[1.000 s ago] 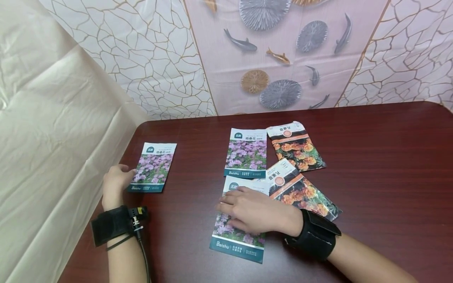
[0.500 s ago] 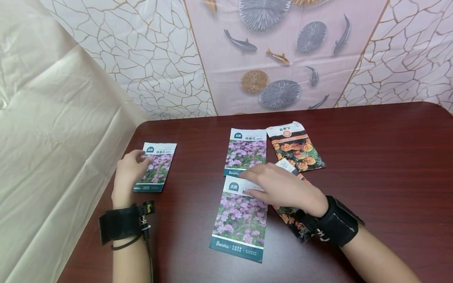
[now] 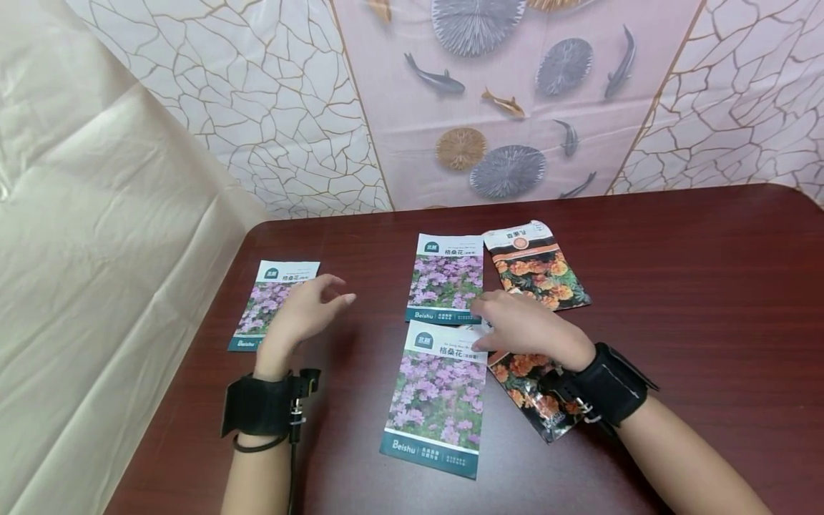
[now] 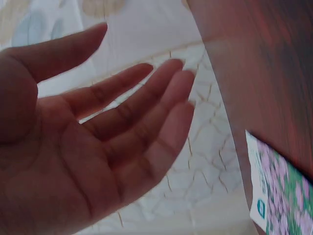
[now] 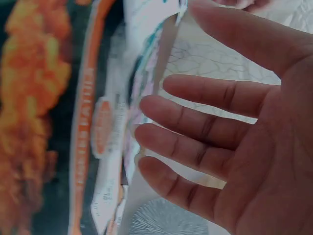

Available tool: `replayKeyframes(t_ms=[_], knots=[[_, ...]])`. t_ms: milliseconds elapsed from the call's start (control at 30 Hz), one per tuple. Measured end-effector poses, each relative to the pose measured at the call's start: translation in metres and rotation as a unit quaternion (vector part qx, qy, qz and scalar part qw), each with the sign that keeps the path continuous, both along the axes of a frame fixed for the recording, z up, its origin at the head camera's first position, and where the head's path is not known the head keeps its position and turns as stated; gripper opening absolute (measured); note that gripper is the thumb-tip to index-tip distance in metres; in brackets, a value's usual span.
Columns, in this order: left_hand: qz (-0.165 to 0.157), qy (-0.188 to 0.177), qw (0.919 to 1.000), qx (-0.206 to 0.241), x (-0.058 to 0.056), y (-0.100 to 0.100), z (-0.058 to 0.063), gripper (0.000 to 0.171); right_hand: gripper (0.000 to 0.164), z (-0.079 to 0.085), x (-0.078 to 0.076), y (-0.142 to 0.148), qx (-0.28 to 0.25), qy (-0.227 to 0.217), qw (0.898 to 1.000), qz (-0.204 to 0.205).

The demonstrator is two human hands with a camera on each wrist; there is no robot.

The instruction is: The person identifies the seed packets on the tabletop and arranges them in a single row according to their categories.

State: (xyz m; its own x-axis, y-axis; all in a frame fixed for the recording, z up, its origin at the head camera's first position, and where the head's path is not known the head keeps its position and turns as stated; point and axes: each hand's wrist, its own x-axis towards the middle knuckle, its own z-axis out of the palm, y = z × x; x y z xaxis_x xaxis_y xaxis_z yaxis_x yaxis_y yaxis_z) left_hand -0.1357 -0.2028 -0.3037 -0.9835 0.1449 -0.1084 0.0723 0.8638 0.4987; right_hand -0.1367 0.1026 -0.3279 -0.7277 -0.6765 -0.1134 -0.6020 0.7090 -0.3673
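My left hand (image 3: 302, 311) hovers over the right side of a purple-flower seed packet (image 3: 257, 304) lying at the table's left. In the left wrist view its fingers are gently bent with nothing between them. My right hand (image 3: 531, 325) is over the lower orange-marigold seed packet (image 3: 537, 393), covering much of its upper part. Its fingertips come right to the top corner of the lower purple-flower seed packet (image 3: 438, 400). The right wrist view shows those fingers (image 5: 205, 117) extended, thumb apart, beside the marigold packet (image 5: 36, 127).
Another purple-flower packet (image 3: 445, 275) lies just beyond the lower one. To its right is the upper marigold packet (image 3: 537, 266), partly behind my right hand. The dark red wooden table (image 3: 695, 300) meets a patterned cloth (image 3: 508, 107) at the back and a cream cloth (image 3: 129, 250) at left.
My left hand has moved right, across the left packet. My right hand has left the lower purple packet for the lower marigold packet, whose near end has swung left and towards me.
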Motion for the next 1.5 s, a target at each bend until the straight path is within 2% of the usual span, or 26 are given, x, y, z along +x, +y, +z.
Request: replayKeyframes(t_ms=[100,200,400,533,667,900,1000,1167,1333,1500], knots=[[-0.036,-0.013,0.9992,0.006,0.0,0.012,-0.004,0.035,0.044,-0.005,-0.002,-0.002,0.015,-0.026,1.0,-0.006],[-0.067,-0.03,0.9973,0.005,0.001,0.022,-0.007,0.031,0.046,-0.009,-0.003,-0.004,0.025,-0.033,0.999,-0.011],[-0.111,-0.071,0.9913,0.002,0.002,0.036,-0.011,0.032,0.048,-0.013,-0.003,-0.005,0.032,-0.051,0.998,-0.017],[-0.125,-0.084,0.9886,-0.001,0.003,0.041,-0.013,0.032,0.049,-0.014,-0.003,-0.007,0.027,-0.065,0.997,-0.014],[-0.136,-0.1,0.9857,0.002,0.004,0.045,-0.017,0.03,0.044,-0.016,-0.003,-0.008,0.016,-0.073,0.997,-0.014],[-0.177,-0.126,0.9762,0.008,0.004,0.049,-0.021,0.03,0.02,-0.016,-0.004,-0.008,0.006,-0.092,0.996,-0.019],[-0.184,-0.133,0.9738,0.008,0.004,0.05,-0.023,0.03,0.014,-0.016,-0.005,-0.007,0.007,-0.093,0.996,-0.015],[-0.187,-0.135,0.973,0.0,0.005,0.051,-0.024,0.031,0.025,-0.016,-0.005,-0.005,-0.004,-0.086,0.996,0.001],[-0.182,-0.131,0.9744,-0.005,0.006,0.047,-0.02,0.035,0.033,-0.014,-0.006,0.001,-0.045,-0.105,0.993,0.022],[-0.17,-0.125,0.9775,0.0,0.006,0.045,-0.016,0.039,0.028,-0.009,-0.01,0.009,-0.105,-0.147,0.983,0.037]])
